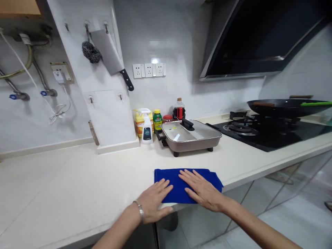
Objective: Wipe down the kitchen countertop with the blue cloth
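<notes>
A blue cloth (176,193), folded flat, lies at the front edge of the white countertop (77,186). My right hand (201,190) rests flat on top of it, fingers stretched out. At the cloth's left edge lies my left hand (155,200), open, with its fingertips on the cloth and its thumb pointing right near the counter edge. A silver bracelet (140,211) circles the left wrist. Just behind the cloth stands a rectangular electric pan (194,143) with a glass lid and black handle.
Behind the pan are a white spray bottle (147,131), a yellow jug (139,121), a green bottle (157,120) and a dark sauce bottle (179,110). A cleaver (107,52) and scrubber (91,52) hang left. Rightward, a wok (280,108) sits on the gas stove (269,140) below a range hood (259,41).
</notes>
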`<state>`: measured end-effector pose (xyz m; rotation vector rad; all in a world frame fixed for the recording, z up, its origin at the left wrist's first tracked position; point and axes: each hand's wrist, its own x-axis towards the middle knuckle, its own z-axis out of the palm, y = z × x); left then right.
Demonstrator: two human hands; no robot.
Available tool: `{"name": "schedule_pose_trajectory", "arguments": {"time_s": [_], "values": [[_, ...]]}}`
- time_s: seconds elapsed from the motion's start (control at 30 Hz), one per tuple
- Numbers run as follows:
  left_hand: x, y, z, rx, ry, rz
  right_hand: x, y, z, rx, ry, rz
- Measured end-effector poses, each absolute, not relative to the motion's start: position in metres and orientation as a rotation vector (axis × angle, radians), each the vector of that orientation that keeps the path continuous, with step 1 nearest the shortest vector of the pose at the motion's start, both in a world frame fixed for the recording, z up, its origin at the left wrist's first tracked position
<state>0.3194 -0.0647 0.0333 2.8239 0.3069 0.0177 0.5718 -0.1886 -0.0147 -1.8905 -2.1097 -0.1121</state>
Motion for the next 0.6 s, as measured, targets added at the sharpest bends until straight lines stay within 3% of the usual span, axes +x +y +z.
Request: {"name": "schedule_pose_trajectory", "arguments": {"time_s": [0.17,0.43,0.6], "values": [[0.263,-0.01,0.045,2.556,0.594,0.445,0.65,-0.195,-0.024,-2.039,-1.989,-0.124],[0.223,0.052,0.064,1.362,0.933,1.334,0.755,-0.197,-0.045,-2.576,-1.536,-0.276],[0.222,0.054,0.062,1.459,1.065,1.42,0.762,-0.195,-0.046,-2.792,-1.313,-0.359]]}}
